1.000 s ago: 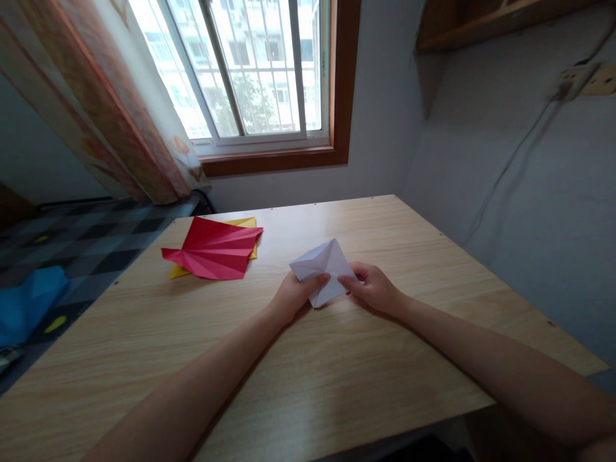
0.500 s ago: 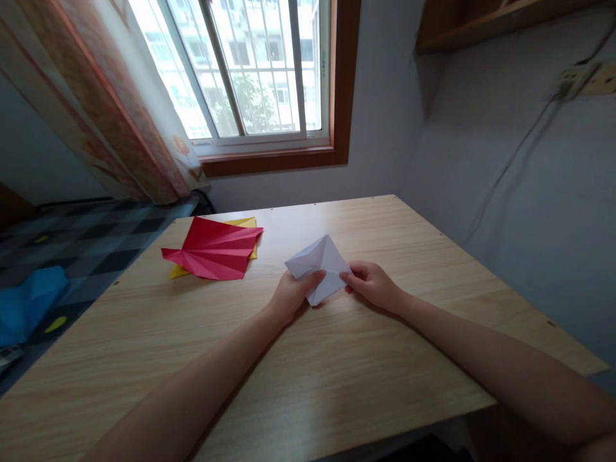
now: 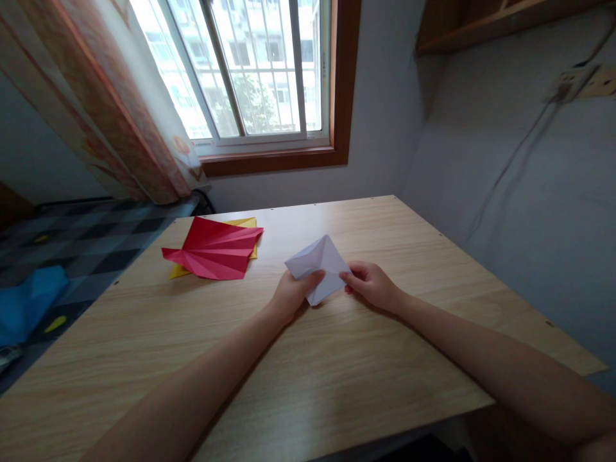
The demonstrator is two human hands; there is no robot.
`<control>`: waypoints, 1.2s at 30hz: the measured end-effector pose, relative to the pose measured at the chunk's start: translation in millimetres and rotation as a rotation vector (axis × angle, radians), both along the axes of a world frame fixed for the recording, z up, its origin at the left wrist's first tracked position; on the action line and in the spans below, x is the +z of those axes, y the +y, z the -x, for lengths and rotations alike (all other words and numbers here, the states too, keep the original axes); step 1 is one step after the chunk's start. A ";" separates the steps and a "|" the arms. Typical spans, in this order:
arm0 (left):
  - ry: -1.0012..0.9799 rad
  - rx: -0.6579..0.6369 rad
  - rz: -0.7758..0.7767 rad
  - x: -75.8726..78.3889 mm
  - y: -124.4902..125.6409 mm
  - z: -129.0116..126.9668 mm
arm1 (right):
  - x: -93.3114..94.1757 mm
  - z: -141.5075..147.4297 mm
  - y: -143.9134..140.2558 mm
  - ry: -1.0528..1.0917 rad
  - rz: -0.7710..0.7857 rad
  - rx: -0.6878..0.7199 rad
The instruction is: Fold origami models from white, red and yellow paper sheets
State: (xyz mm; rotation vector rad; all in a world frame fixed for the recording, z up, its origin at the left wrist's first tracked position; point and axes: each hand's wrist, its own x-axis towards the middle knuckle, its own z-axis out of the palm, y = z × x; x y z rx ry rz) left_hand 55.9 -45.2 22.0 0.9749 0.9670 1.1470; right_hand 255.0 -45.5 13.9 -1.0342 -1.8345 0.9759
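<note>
While both hands work at the middle of the table (image 3: 337, 372), the white paper (image 3: 318, 260) is held between them, near corner low at the wood, far half tipped up into a shallow tent with a ridge down the middle.

Grip state:
- left hand (image 3: 292, 296): thumb on top of the sheet's near-left edge, fingers underneath, pinching the paper.
- right hand (image 3: 373, 285): thumb and forefinger pinching the near-right edge, other fingers curled on the table.
- can't tell how hard either pinch is, or how many layers each one has.

Step in hand, my read: mid-fold. The sheet is already creased and is being held in shape, not pressed flat.

Any next move on it calls for both pinches to stay even so the ridge doesn't skew, with edges lined up before anything is flattened. Thin paper, so a crooked crease would be hard to undo.

Around it:
- pleated red paper (image 3: 214, 251) lies flat to the left, well apart from the hands, on top of a yellow sheet (image 3: 244, 223) that shows only at its edges.
- window (image 3: 250, 70) and curtain (image 3: 110, 109) behind, wall socket (image 3: 584, 80) upper right.
</note>
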 end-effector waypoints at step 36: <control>-0.060 0.066 0.013 0.0 2.3 -1.2 | 2.5 -1.8 1.7 0.012 -0.029 -0.093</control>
